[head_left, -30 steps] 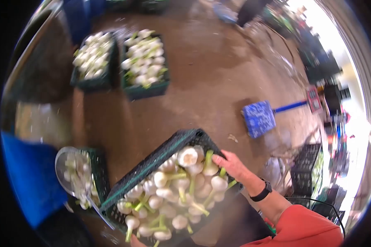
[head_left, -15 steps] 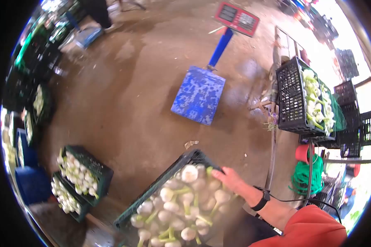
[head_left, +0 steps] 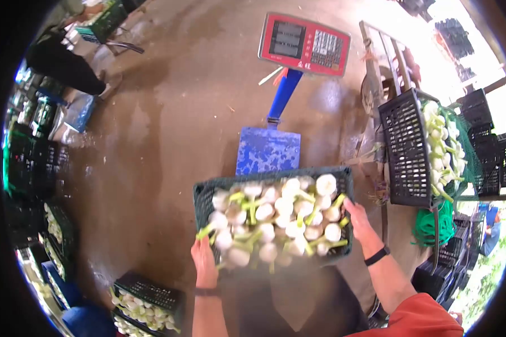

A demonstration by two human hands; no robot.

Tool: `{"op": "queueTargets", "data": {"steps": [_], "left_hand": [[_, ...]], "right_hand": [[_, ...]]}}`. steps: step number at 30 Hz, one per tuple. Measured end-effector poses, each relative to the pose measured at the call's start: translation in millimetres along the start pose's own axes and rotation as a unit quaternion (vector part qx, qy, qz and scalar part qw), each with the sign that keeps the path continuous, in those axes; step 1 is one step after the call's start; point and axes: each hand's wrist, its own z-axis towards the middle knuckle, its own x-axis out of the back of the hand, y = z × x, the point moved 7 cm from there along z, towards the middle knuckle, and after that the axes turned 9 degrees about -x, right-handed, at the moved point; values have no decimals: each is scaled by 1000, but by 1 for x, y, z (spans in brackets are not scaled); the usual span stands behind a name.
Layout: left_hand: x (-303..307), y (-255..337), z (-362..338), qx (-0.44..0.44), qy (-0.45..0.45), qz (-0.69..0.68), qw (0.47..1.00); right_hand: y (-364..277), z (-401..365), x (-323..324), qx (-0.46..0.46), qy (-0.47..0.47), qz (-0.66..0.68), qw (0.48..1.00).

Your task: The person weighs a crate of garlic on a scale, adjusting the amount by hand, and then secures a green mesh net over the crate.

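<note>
A dark green plastic crate (head_left: 203,203) full of white garlic bulbs (head_left: 284,208) with short green stems is held up in front of my body. My left hand (head_left: 204,261) grips its near left side, and my right hand (head_left: 360,222) is closed on the right end. The fingers are partly hidden behind the crate's edge. Just beyond the crate, and partly covered by it, is the blue platform (head_left: 267,150) of a floor scale. A blue post carries the scale's red display panel (head_left: 305,45).
At right, a black crate of garlic (head_left: 405,149) stands on a wooden cart (head_left: 379,62). More garlic crates (head_left: 152,291) sit at lower left. A person (head_left: 67,62) stands at upper left beside another green crate (head_left: 104,23). The brown floor (head_left: 152,146) looks wet in patches.
The crate has swung from the lower left to the centre, now level across and nearer the scale. My left hand has come into view on its left side. The view has shifted.
</note>
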Motion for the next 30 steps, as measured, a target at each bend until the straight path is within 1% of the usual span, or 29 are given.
{"op": "queueTargets", "data": {"steps": [1, 2, 3, 5, 6, 8, 9, 10, 12, 14, 15, 16, 18, 19, 20, 21, 22, 24, 25, 26, 27, 28, 29, 30], "left_hand": [[-22, 26, 28, 88, 37, -81, 992], [-35, 2, 62, 78, 55, -81, 992], [-48, 9, 87, 94, 21, -44, 994], [-77, 5, 139, 86, -17, -49, 995], [-82, 7, 150, 81, -32, -53, 995], [-105, 2, 186, 107, -41, -24, 993], [-112, -8, 198, 106, -75, -36, 991], [-117, -18, 209, 120, -74, -16, 990], [-128, -19, 221, 151, -47, 3, 987], [-128, -26, 224, 129, -36, -8, 991], [-129, -16, 219, 153, -53, 13, 987], [-129, -20, 221, 156, -46, 11, 987], [-123, -20, 219, 159, -44, 85, 983], [-123, -14, 217, 155, -50, 49, 985], [-123, -17, 215, 154, -48, 49, 986], [-115, -20, 214, 87, -11, 68, 994], [-106, -14, 214, 16, 28, 82, 996], [-109, 34, 192, -79, 77, 271, 956], [-118, 55, 178, -101, 78, 282, 951], [-128, 67, 164, -144, 51, 296, 943], [-143, 82, 148, -170, 15, 307, 936], [-157, 83, 132, -121, 0, 260, 958], [-168, 68, 118, -105, -55, 240, 964], [-184, 65, 104, -64, -88, 236, 966]], "right_hand": [[0, 21, 1, -18, 12, -9, 1000], [-2, 47, 0, -23, 25, 0, 999], [4, 68, 1, -26, 41, 19, 999], [7, 103, -4, -25, 59, 50, 997], [11, 109, -5, -30, 70, 64, 995], [20, 145, -4, -64, 87, 45, 993], [21, 151, -7, -79, 94, 58, 991], [19, 160, -11, -88, 97, 65, 989], [17, 181, -13, -110, 116, 60, 985], [13, 177, -15, -96, 94, 82, 987], [20, 179, -11, -106, 83, 69, 989], [14, 183, -15, -107, 77, 64, 989], [6, 172, -22, -101, 91, 47, 990], [6, 171, -18, -78, 79, 5, 994], [11, 169, -7, -77, 77, 6, 994], [9, 162, 6, 0, 102, -170, 980], [1, 150, 12, 83, 125, -338, 929], [11, 101, 30, 47, 125, -352, 926], [20, 70, 39, 15, 111, -393, 913], [25, 37, 42, -15, 66, -435, 898], [44, 5, 48, -46, 45, -498, 865], [57, -21, 45, -86, 7, -516, 852], [72, -41, 43, -126, -29, -534, 836], [74, -51, 38, -102, 31, -540, 835]]}}
